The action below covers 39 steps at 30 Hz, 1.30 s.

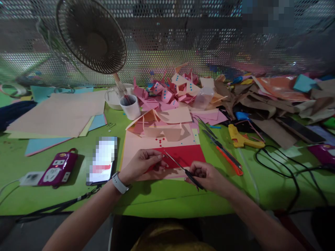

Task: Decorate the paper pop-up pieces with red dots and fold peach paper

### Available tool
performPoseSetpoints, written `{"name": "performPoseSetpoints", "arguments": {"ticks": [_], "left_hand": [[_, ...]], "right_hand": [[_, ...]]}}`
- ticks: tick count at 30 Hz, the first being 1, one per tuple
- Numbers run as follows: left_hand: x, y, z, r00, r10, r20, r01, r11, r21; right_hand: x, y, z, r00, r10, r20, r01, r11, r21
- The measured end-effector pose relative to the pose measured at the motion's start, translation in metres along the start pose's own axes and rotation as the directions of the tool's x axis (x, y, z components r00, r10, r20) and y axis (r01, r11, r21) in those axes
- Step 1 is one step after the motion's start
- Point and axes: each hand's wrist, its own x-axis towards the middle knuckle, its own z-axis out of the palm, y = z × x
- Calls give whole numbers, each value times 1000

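Right hand (205,174) is gripping a slim tool (185,170), probably light and stiff, best held by its dark handle (193,179), tip hovering above red paper (191,155) beside left hand (143,162), whose finger closure isn't showing clearly.

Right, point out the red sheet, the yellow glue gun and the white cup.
Red sheet (188,155): head view, uncovered right part.
Yellow glue gun (240,140): head view, middle of body.
White cup (131,110): head view, outer wall.

I log: slim metal tool (187,173), black-handled — slanted, shaft above the red sheet; red sheet (192,153), lying flat; small red pieces (160,141) — clustered just beyond the sheet's far edge.
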Motion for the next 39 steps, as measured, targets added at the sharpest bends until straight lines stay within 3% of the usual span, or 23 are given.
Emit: {"name": "performPoseSetpoints", "arguments": {"ticks": [13, 39], "left_hand": [[-1, 1, 1, 999, 41, 15, -40, 999, -33], [-1, 2, 3, 1000, 1, 30, -1, 1000, -1]], "right_hand": [[-2, -1, 0, 1000, -14, 19, 14, 1000, 16], [-3, -5, 1, 1000, -2, 30, 3, 999, -33]]}}
